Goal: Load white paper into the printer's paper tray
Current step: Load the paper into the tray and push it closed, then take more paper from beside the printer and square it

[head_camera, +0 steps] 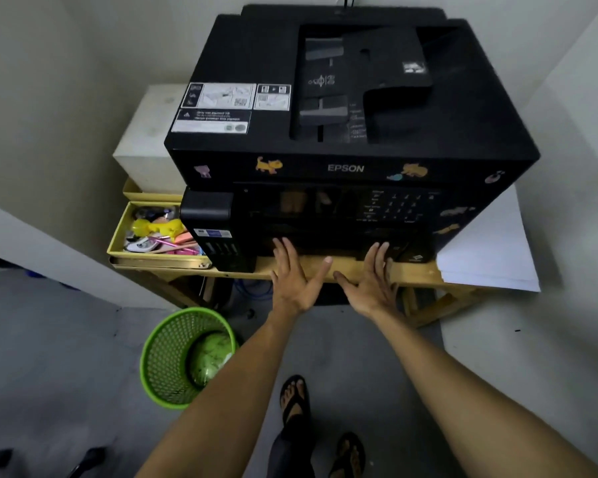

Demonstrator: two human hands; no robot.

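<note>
A large black Epson printer (346, 98) stands on a low wooden table (418, 272) against the wall. A stack of white paper (487, 250) lies on the table to the printer's right, partly under its corner. My left hand (294, 274) and my right hand (370, 281) are spread flat, fingers apart, with fingertips touching the printer's lower front, where the paper tray (325, 244) sits closed in shadow. Neither hand holds anything.
A yellow tray (118, 236) of small stationery sits left of the printer, with a white box (145, 132) behind it. A green mesh waste bin (173, 357) stands on the floor at the lower left. My sandalled feet (294, 398) are below.
</note>
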